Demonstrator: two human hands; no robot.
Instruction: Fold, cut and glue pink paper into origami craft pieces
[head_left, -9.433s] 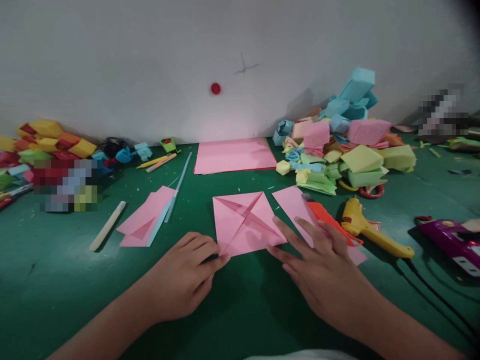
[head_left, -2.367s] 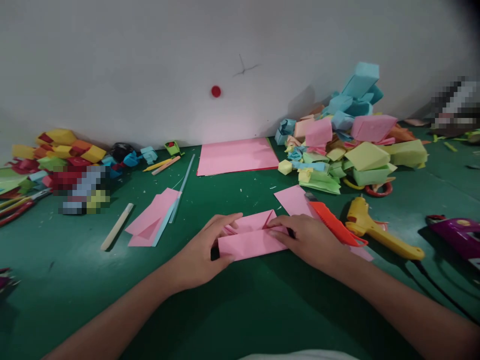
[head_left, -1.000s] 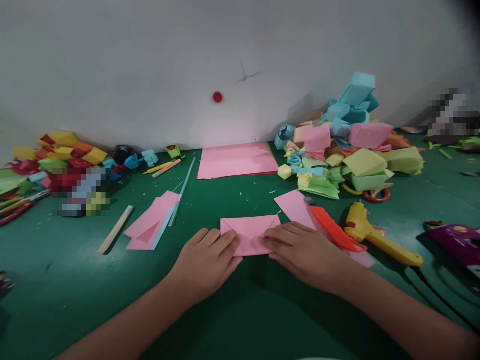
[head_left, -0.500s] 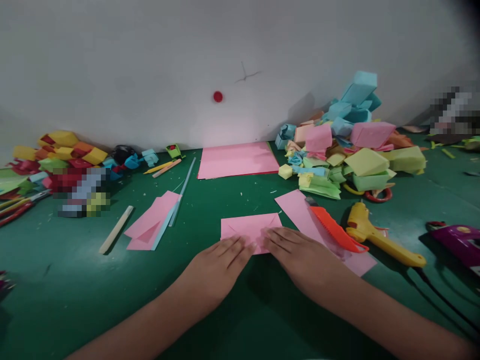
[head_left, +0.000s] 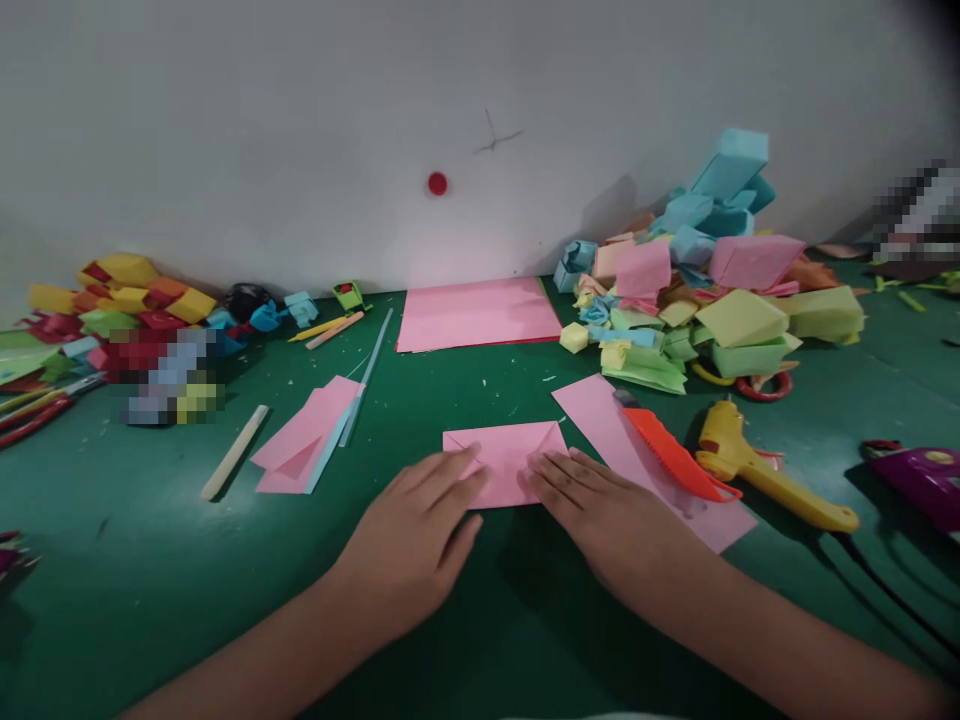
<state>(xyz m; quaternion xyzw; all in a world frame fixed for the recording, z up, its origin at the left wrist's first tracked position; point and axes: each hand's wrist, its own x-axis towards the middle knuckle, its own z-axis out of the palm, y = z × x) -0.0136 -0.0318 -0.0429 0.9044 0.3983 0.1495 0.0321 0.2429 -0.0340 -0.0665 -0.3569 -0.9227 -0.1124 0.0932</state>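
A folded pink paper (head_left: 504, 470) lies flat on the green table in front of me, with diagonal creases at its upper corners. My left hand (head_left: 420, 525) rests its stretched fingers on the paper's left part, thumb apart and off its lower edge. On the right part, my right hand (head_left: 611, 510) lays its fingers flat, close together. Both hands are open and grip nothing. Fingers cover the paper's left and right sides. Just right of it, a longer pink sheet (head_left: 589, 410) runs partly under my right hand, with an orange utility knife (head_left: 671, 455) on top.
A yellow glue gun (head_left: 772, 475) with its cord lies at the right, near a purple object (head_left: 915, 485). Folded paper shapes (head_left: 742, 325) pile up behind. Leftward are pink paper pieces (head_left: 307, 435), a pale stick (head_left: 234, 455) and blue strips (head_left: 367, 375). Pink sheets (head_left: 476, 315) lie by the wall.
My left hand has shifted slightly left, its thumb spreading away from the fingers and off the paper. More of the paper's middle shows. My right hand stays nearly in place.
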